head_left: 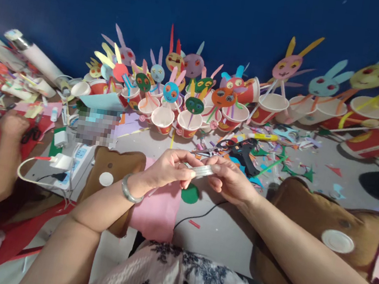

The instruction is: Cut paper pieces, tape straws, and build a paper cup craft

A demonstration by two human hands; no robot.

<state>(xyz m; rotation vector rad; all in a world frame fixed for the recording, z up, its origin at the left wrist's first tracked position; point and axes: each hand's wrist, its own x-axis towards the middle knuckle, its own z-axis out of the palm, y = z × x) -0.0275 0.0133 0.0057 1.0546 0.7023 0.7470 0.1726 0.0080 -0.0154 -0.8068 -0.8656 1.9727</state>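
Note:
A small whitish piece with lengthwise ridges (202, 171) is held between my two hands at the middle of the view; its exact kind I cannot make out. The fingers and thumb of my left hand (173, 168) pinch one end. On the other end, my right hand (232, 179) closes its thumb and fingers. Just below them a green paper disc (190, 193) lies on the table, beside a pink paper sheet (155, 213). Behind my right hand rest a black glue gun (248, 158) and a pair of scissors (224, 146).
Paper cups with rabbit-faced paper figures (189, 123) line the back. Paper scraps (293, 162) litter the right side. Brown cushions (306, 221) lie under or beside both forearms. At left are a power strip (77, 165) and another person's hand (14, 124).

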